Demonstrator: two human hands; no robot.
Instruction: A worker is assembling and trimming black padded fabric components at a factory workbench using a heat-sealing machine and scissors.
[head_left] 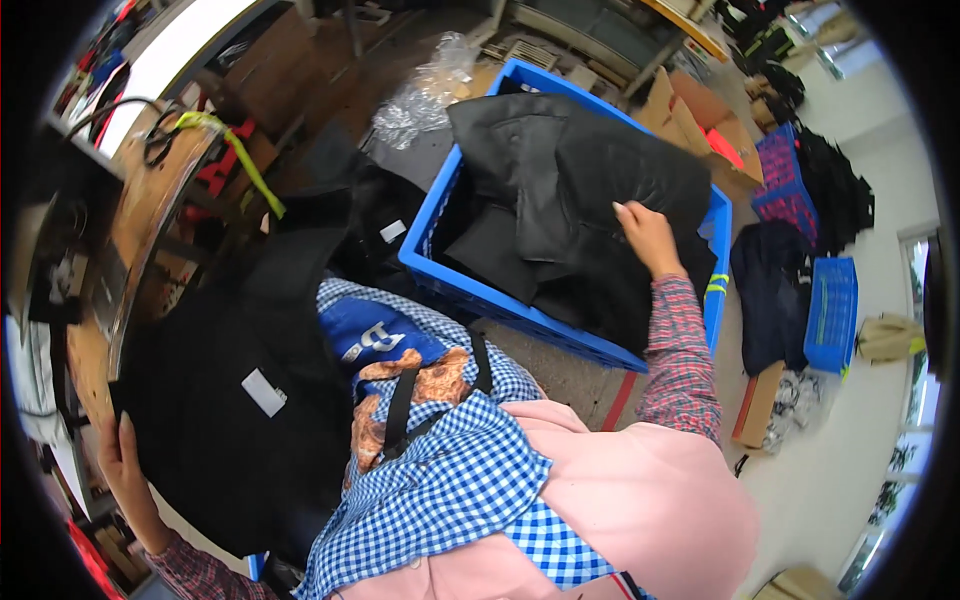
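Note:
A large black garment (235,330) with a white label hangs at my left side, over my lap area. My left hand (122,468) holds its outer left edge, fingers partly hidden by the cloth. In front of me, a blue plastic crate (520,320) holds black garment pieces, one of them a smooth, folded panel (610,160) on top. My right hand (650,235) is over the crate's right part, fingers curled and pinching that black panel.
A wooden workbench (150,190) with a yellow-green strap (240,155) stands at the left. Clear plastic wrap (430,95) lies behind the black cloth. Beyond the crate sits an open cardboard box (700,120). Another blue crate (832,315) and dark clothing (770,290) are at the right.

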